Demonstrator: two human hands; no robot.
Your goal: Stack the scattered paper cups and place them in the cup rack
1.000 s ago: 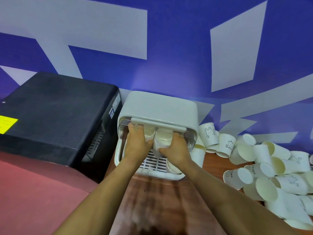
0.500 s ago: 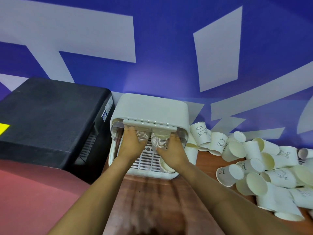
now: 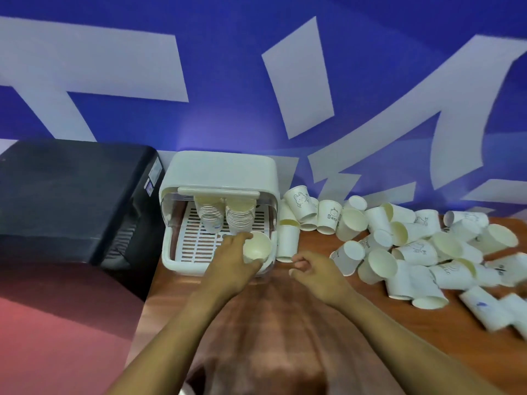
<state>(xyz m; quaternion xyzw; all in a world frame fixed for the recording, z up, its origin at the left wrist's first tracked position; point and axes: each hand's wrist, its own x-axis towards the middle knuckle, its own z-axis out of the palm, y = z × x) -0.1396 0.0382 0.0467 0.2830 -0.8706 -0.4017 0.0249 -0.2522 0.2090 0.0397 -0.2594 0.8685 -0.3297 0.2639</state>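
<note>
Now, left hand (image 3: 228, 262): holds one paper cup (image 3: 256, 246) at the cup rack (image 3: 182, 260), ready to stack.
Right hand (image 3: 316, 270): loose, holding nothing, near the scattered cups (image 3: 410, 246).

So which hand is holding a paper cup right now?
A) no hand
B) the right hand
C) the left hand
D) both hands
C: the left hand grips a single paper cup at the front right corner of the cup rack, while the right hand hangs over the table with loosely curled fingers and holds nothing.
</note>
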